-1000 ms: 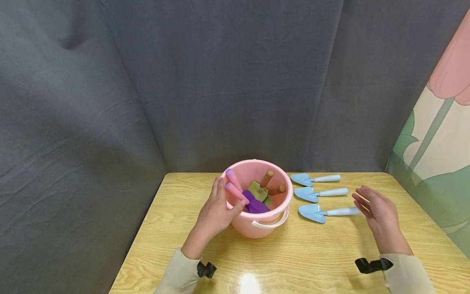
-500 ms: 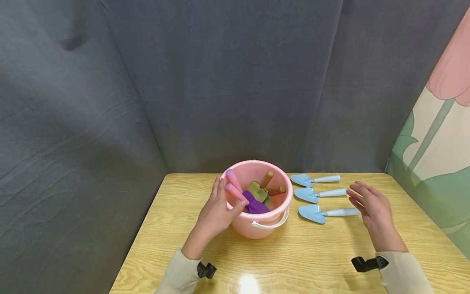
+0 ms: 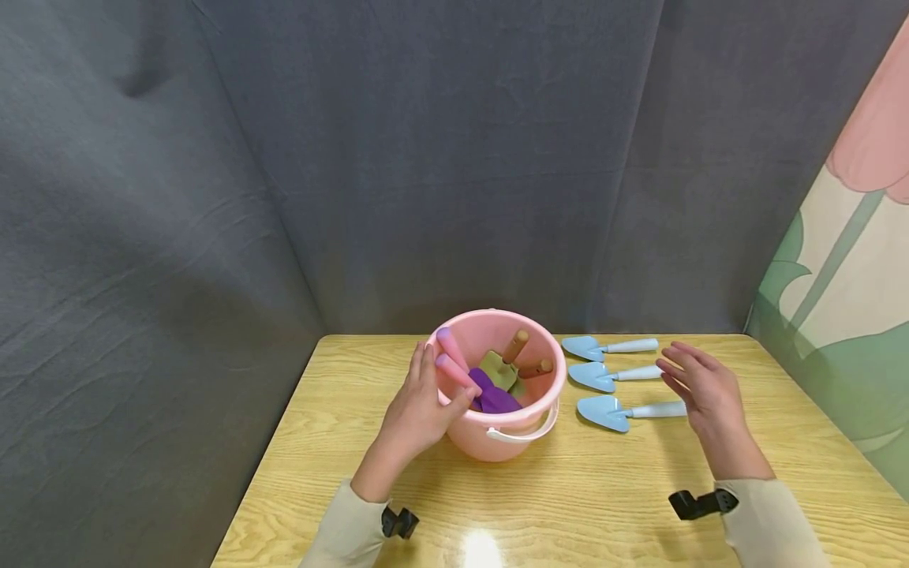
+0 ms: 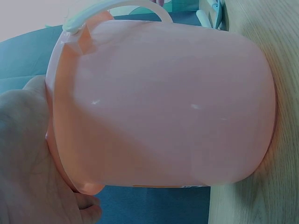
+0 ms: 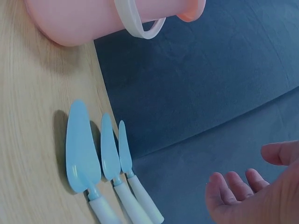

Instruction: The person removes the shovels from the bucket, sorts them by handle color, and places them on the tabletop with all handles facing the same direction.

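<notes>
- A wooden table (image 3: 568, 505) is backed by grey cloth (image 3: 454, 158).
- Lower centre, a bucket (image 3: 486, 444) is touched by the spread left hand (image 3: 420, 409).
- Lower right, trowels (image 3: 604, 412) are laid near the loosely spread right hand (image 3: 708, 392).

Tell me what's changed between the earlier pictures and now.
The right hand has moved left and slightly farther from the wearer, toward the three light-blue, pale-handled trowels. Nothing was taken hold of or let go. Unchanged: those trowels on the wood-grain table, the left hand holding the round pink plastic bucket, and the purple-bladed tools and green-bladed tools inside it.
</notes>
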Demonstrator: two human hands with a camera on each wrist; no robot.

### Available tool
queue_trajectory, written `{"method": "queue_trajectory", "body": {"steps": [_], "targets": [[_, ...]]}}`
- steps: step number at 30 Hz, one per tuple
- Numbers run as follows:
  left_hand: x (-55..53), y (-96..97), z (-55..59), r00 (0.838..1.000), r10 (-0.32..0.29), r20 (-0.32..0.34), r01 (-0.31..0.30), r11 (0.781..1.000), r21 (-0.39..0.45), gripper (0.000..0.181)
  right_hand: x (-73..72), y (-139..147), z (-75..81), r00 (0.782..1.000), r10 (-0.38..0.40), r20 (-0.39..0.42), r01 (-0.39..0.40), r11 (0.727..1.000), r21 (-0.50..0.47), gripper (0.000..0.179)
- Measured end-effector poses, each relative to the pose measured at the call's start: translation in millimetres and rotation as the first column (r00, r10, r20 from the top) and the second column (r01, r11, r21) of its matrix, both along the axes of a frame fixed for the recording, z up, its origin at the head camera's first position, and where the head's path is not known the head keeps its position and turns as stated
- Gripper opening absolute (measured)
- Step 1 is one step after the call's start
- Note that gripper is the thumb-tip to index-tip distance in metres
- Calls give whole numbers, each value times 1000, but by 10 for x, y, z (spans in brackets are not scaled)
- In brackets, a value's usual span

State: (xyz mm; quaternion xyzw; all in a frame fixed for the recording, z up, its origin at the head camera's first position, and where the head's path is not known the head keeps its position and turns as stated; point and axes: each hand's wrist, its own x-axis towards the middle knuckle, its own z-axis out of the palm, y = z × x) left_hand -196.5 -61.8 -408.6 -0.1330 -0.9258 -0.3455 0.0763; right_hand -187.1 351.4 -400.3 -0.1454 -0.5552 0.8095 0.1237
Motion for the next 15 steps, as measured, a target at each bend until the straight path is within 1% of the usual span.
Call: {"method": "queue_trajectory", "body": {"steps": [7,12,15], "targets": [[-7,6,-9,1000,0,7,0,1000,7,103,-28,-82,68,999,23,-28,-23,1000,9,7],[-15,9,-9,1000,1,9,-1,1000,6,103,-51,-167,116,999,25,-27,-24,999,33,6],[-14,8,-11,1000,0,11,0,1000,9,104,-64,-212,138,999,31,-18,-30,998,49,10]]}}
